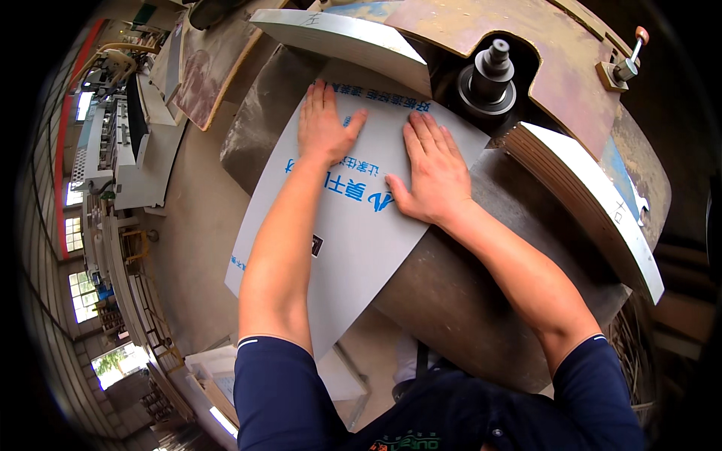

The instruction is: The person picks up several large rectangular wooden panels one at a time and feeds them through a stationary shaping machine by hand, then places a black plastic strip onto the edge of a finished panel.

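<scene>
Both hands lie flat, fingers spread, gripping nothing, on a white panel [353, 225] on the machine table [466, 301]. The right hand [430, 170] presses at centre, the left hand [323, 128] at its ten o'clock. The spindle [490, 75] stands at one o'clock, beyond the panel's far edge.

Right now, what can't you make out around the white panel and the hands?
- Head view: the white panel under the left hand and right hand, both flat on it.
- Far edge of the panel near the spindle: hidden by the curved white guard.
- Machine table under the panel: covered by the panel.
- Workshop floor at left: too small and fisheye-bent.
</scene>
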Motion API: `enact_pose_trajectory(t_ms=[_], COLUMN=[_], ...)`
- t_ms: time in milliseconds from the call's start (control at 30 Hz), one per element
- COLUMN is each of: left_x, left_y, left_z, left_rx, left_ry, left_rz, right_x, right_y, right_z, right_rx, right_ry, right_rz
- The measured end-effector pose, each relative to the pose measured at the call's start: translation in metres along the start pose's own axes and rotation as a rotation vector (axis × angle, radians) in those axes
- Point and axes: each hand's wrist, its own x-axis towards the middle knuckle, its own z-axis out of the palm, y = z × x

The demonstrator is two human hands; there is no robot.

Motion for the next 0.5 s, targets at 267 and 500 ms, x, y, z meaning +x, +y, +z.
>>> enact_pose_trajectory(t_ms=[267, 500], left_x=[0.025, 0.047], left_y=[-0.035, -0.072], left_z=[0.012, 0.017], left_rx=[0.006, -0.049], left_ry=[-0.007, -0.002], left_rz=[0.001, -0.022], right_x=[0.031, 0.066], right_y=[-0.011, -0.026], right_z=[0.023, 0.035], right_rx=[-0.007, -0.032], right_ry=[0.048, 0.063], right_rz=[0.01, 0.014])
